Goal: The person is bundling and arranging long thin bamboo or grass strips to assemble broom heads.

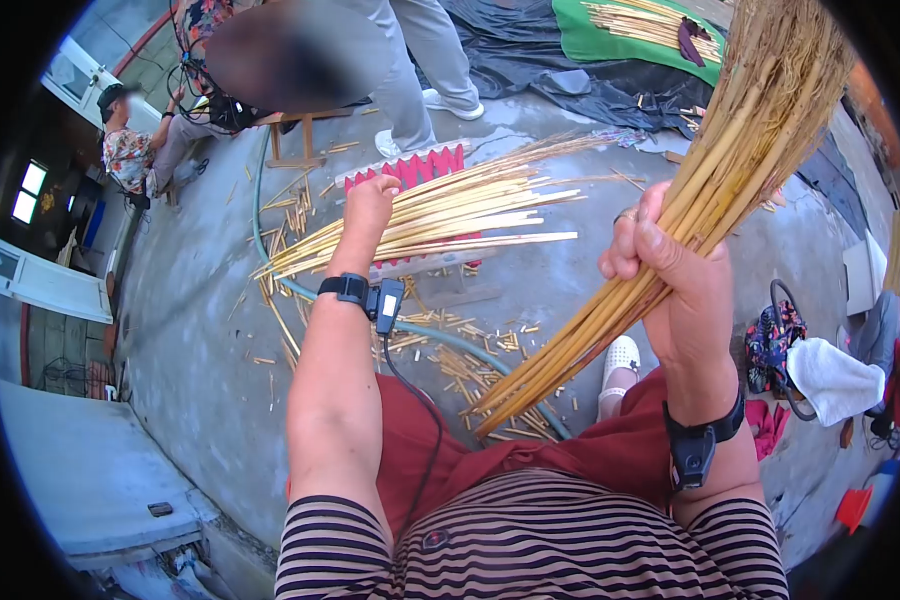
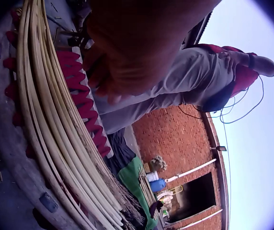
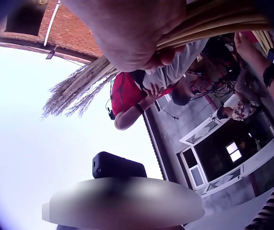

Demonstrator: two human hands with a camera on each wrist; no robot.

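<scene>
My right hand (image 1: 675,270) grips a thick bundle of dry, straw-coloured stalks (image 1: 590,330), its fingers wrapped round the middle. The bundle slants, with cut ends low toward my lap and brushy tops (image 3: 77,91) raised. My left hand (image 1: 370,203) hovers at a second spread of paler stalks (image 1: 450,215), fingers loosely bent with nothing visible in them. Those stalks lie across a rack with pink-red zigzag edging (image 2: 79,91), whose two rails show on either side of them in the left wrist view.
Short cut stalk pieces (image 1: 460,370) litter the concrete floor, and a hose (image 1: 470,348) runs through them. One person stands just past the rack; others sit at upper left. More stalks lie on a green cloth (image 1: 580,35) at the back. A bag (image 1: 773,345) and white towel (image 1: 835,380) are at right.
</scene>
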